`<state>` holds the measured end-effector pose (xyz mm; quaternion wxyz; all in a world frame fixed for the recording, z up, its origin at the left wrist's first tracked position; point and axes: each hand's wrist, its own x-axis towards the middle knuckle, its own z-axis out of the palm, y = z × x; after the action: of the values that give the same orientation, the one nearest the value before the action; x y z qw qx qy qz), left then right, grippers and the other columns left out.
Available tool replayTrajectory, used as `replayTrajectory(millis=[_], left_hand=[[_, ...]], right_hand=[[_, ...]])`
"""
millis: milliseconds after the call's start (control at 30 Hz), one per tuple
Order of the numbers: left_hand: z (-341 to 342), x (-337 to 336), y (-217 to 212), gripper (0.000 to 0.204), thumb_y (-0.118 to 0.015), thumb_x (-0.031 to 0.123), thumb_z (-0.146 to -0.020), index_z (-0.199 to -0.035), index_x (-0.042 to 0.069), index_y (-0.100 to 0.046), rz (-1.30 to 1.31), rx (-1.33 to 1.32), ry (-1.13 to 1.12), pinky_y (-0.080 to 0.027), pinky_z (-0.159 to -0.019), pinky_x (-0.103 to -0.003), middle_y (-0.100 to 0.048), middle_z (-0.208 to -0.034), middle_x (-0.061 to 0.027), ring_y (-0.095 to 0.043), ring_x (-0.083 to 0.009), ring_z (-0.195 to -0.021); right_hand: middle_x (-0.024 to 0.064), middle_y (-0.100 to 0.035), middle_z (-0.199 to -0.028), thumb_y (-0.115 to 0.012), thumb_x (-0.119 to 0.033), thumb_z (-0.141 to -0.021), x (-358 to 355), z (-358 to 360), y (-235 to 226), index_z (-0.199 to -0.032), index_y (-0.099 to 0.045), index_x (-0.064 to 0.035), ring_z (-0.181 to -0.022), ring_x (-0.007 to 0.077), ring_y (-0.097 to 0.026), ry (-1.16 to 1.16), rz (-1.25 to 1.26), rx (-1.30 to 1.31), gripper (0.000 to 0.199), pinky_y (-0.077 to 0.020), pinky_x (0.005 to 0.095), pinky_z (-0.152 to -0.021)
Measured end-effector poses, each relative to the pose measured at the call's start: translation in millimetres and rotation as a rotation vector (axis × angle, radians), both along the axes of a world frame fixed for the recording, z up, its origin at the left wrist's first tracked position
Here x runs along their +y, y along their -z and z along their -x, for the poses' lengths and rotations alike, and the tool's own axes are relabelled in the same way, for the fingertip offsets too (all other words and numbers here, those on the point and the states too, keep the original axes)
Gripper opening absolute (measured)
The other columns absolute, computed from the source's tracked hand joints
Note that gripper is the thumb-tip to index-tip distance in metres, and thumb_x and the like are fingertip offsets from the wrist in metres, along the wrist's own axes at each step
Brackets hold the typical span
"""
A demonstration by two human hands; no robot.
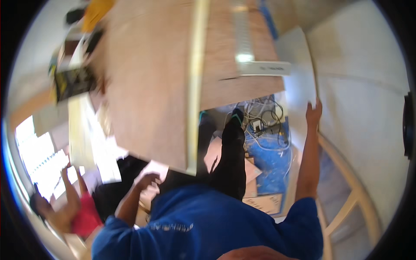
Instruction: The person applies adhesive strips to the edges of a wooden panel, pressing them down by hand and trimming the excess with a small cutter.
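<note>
I see my right hand (313, 113) raised to the edge of a large pale plywood panel (151, 82), its fingers pressed on the white sheet (299, 82) beside it. My left hand (146, 178) sits under the panel's lower corner (grip blurred, I cannot tell). Below the panel lies a blue tarpaulin (271, 160).

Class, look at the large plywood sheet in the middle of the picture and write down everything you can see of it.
The plywood sheet is a big, flat, light-brown board with a faint wood grain, blurred here. A pale wooden strip runs along it from top to bottom, and a metal ruler-like bar lies across its upper right part. It fills the upper middle of the view, tilted above a person's dark trousers. The left hand is at its lower edge; whether it touches is unclear. The right hand is on a separate white panel beside it.
</note>
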<state>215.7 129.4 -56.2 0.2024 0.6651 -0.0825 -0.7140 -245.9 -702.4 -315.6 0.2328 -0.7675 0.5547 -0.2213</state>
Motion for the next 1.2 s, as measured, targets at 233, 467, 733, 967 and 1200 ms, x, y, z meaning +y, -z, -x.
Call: replayTrajectory(millis=[233,467,733,967,1200], left_hand=[[82.8,-43.1,-40.0,0.061,-0.056,0.053,-0.103,-0.132,0.0,-0.056,-0.143,-0.241,-1.159,-0.055,-0.075,-0.039,-0.068,-0.108,-0.0144,-0.07,-0.0267,-0.089],[49.5,-157.8,-62.2,0.082,-0.051,0.066,-0.1,-0.151,0.002,-0.039,0.238,-0.129,-1.661,-0.047,-0.106,-0.048,-0.051,-0.146,-0.0219,-0.056,-0.0361,-0.128],[50.9,-205.4,-30.3,0.048,-0.042,0.043,-0.111,-0.142,0.008,-0.052,0.304,0.037,-1.89,-0.05,-0.106,-0.052,-0.061,-0.138,-0.0137,-0.057,-0.0315,-0.13],[49.3,-245.0,-27.2,0.051,-0.041,0.04,-0.112,-0.145,0.002,-0.045,0.338,0.067,-1.764,-0.047,-0.111,-0.055,-0.052,-0.147,-0.0178,-0.053,-0.0365,-0.135],[-17.1,-274.4,-19.2,0.042,-0.049,0.028,-0.108,-0.133,-0.006,-0.046,0.269,0.006,-1.91,-0.054,-0.097,-0.061,-0.057,-0.127,-0.0248,-0.062,-0.0429,-0.119]], right_hand=[[0.0064,-0.069,-0.1,-0.062,-0.03,-0.102,202.6,-97.0,-187.5,-0.114,-0.066,-0.0043,-0.083,0.0163,-0.068,0.104,-0.961,-0.621,0.028,-0.0543,0.0269,-0.067],[0.015,-0.067,-0.13,-0.059,-0.034,-0.105,301.6,-225.5,-298.7,-0.136,-0.054,-0.0023,-0.107,0.0226,-0.069,-0.255,-1.471,-0.468,0.045,-0.0565,0.0342,-0.082],[0.012,-0.07,-0.113,-0.063,-0.028,-0.1,276.7,-277.8,-292.4,-0.12,-0.062,-0.0059,-0.096,0.0213,-0.07,-0.434,-1.056,-0.169,0.03,-0.0562,0.0377,-0.079],[0.0236,-0.054,-0.145,-0.076,-0.021,-0.084,130.3,-303.8,-338.0,-0.137,-0.058,-0.005,-0.135,0.0409,-0.049,-0.406,0.239,0.213,0.058,-0.0426,0.0487,-0.111],[0.0165,-0.059,-0.141,-0.082,-0.028,-0.08,112.3,-337.1,-305.0,-0.135,-0.062,-0.0112,-0.132,0.0361,-0.054,-0.579,0.129,0.436,0.061,-0.044,0.0487,-0.11]])
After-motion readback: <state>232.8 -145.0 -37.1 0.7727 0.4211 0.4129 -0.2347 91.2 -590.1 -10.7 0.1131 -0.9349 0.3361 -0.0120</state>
